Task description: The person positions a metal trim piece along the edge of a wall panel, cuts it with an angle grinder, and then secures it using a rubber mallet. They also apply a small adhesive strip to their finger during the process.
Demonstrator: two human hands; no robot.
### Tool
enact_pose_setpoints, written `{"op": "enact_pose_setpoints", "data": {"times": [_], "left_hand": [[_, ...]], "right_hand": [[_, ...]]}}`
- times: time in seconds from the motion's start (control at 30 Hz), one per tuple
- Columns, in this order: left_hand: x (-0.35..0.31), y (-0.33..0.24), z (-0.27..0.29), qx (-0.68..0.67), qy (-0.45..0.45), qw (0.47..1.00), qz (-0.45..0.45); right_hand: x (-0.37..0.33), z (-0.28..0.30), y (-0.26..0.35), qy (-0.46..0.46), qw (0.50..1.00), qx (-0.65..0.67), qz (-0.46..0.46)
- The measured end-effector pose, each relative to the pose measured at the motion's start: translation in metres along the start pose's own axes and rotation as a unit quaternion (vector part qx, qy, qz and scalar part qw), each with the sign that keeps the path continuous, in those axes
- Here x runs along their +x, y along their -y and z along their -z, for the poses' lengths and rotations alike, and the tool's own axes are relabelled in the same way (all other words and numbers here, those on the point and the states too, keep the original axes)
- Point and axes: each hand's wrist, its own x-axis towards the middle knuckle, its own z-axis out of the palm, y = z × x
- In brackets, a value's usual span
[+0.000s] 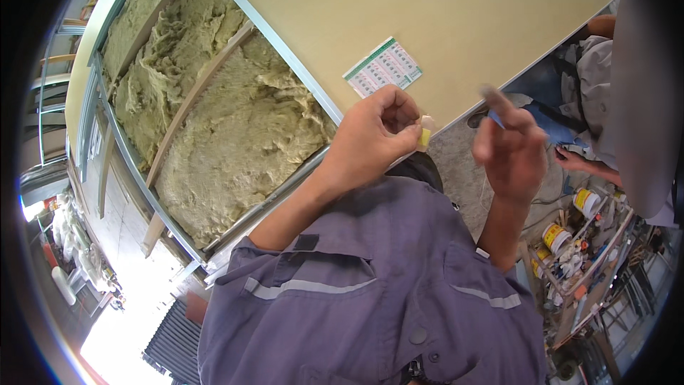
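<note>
My left hand [377,132] is closed in a pinch, thumb against fingers, on a small yellow-and-white slip [425,135] above the panel's near corner. To its right, my right hand [509,148] is raised and smeared by motion. Its index finger points up and the other fingers look curled. A small blue patch shows beside that finger; I cannot tell whether it is held. Just beyond my left hand, a printed sheet of small labels [385,68] with a green edge lies flat on the large tan panel [456,11].
To the left, fibrous yellow-green insulation [239,135] fills a metal frame with curved strips [196,103] across it. Another person's hand [570,159] and grey clothing are at the right. Below them, buckets [556,237] and scattered tools crowd a rack. Bright light comes in at lower left.
</note>
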Motion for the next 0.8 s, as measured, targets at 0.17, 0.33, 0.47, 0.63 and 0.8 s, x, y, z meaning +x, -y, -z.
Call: {"op": "enact_pose_setpoints", "data": {"times": [0.17, 0.33, 0.47, 0.63, 0.8], "left_hand": [[0.0, -0.014, 0.004, -0.07, 0.016, 0.997, -0.002], [0.002, -0.051, -0.002, -0.095, 0.058, 0.994, -0.014], [0.005, -0.076, -0.011, -0.075, 0.094, 0.992, -0.036], [0.012, -0.079, -0.02, -0.049, 0.108, 0.991, -0.068], [0.015, -0.076, -0.02, -0.015, 0.117, 0.99, -0.071]], "right_hand": [[0.006, -0.008, 0.03, 0.167, 0.926, 0.338, 0.022], [0.011, -0.035, 0.032, 0.181, 0.902, 0.391, 0.011], [0.009, -0.039, 0.029, 0.158, 0.919, 0.36, 0.021], [0.008, -0.025, 0.025, 0.2, 0.948, 0.247, 0.03], [0.008, -0.035, 0.016, 0.156, 0.976, 0.138, 0.061]]}}
